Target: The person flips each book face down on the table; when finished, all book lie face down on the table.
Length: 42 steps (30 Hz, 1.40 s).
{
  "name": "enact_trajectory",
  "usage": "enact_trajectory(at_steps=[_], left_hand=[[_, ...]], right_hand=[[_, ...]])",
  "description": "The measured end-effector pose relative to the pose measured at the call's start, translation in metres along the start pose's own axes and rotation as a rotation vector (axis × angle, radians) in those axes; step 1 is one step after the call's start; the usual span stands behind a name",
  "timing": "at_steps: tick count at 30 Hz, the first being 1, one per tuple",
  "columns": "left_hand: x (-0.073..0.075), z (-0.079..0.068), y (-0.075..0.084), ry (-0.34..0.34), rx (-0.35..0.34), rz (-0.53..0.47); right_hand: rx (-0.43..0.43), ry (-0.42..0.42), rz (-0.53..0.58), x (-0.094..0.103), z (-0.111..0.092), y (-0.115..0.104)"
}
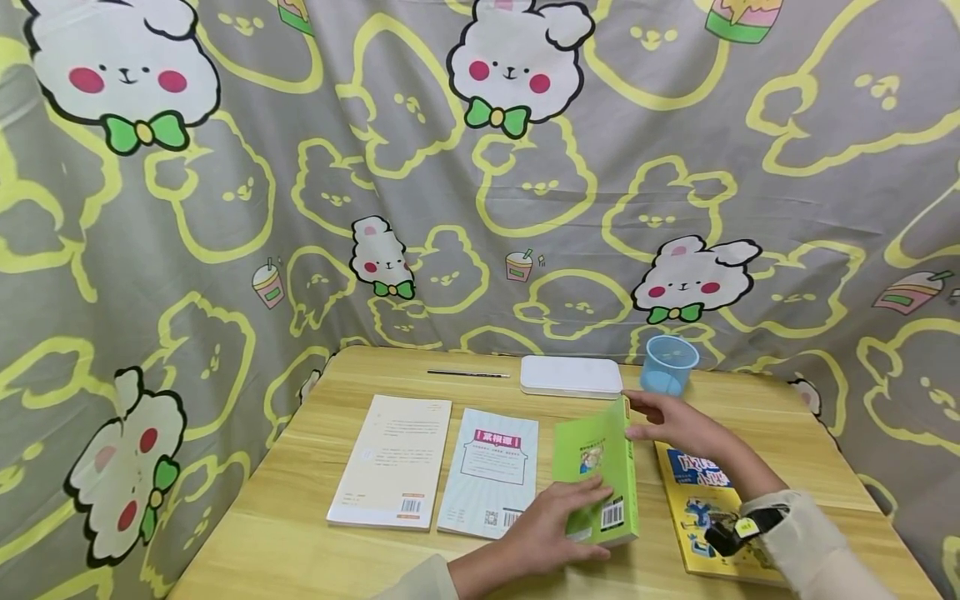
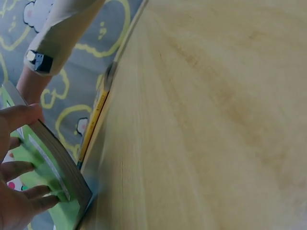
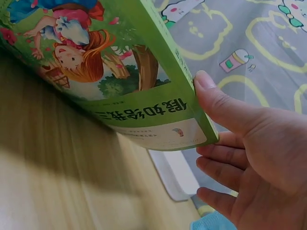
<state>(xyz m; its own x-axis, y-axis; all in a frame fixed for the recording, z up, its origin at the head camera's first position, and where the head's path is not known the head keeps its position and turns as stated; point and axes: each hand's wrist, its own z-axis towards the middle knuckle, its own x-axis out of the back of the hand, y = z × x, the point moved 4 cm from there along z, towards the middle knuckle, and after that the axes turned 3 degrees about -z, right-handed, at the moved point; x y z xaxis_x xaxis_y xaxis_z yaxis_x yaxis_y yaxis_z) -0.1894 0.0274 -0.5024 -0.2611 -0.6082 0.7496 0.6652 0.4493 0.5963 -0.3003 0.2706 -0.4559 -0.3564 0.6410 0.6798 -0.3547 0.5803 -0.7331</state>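
Left hand (image 1: pixel 547 529) spread on green book (image 1: pixel 609 462), right hand (image 1: pixel 686 427) pinching its top corner

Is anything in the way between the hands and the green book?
No, nothing visible stands between them: the left hand rests right against the green book, and the right hand pinches it at its far end.

Bright, even light in the head view, slightly stretched toward the edges. Left wrist view dimmer, hazy, the tabletop (image 2: pixel 216 120) soft. Right wrist view: shadow darkens the left side, beneath the green book (image 3: pixel 112 67).
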Motion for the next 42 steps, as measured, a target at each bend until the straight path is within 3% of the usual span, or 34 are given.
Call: enact_trajectory(at_steps=[8, 17, 30, 42], left_hand=[[-0.006, 0.002, -0.001, -0.034, 0.013, 0.073], [-0.014, 0.005, -0.003, -0.05, -0.001, 0.183], [-0.021, 0.01, -0.006, -0.089, 0.085, 0.219], [-0.032, 0.01, -0.007, -0.093, 0.061, 0.35]], right_hand=[[-0.017, 0.022, -0.006, -0.007, -0.007, 0.021], [-0.057, 0.059, -0.088, -0.012, -0.013, 0.039], [-0.046, 0.071, -0.144, -0.02, -0.009, 0.067], [-0.058, 0.062, -0.207, -0.029, -0.013, 0.08]])
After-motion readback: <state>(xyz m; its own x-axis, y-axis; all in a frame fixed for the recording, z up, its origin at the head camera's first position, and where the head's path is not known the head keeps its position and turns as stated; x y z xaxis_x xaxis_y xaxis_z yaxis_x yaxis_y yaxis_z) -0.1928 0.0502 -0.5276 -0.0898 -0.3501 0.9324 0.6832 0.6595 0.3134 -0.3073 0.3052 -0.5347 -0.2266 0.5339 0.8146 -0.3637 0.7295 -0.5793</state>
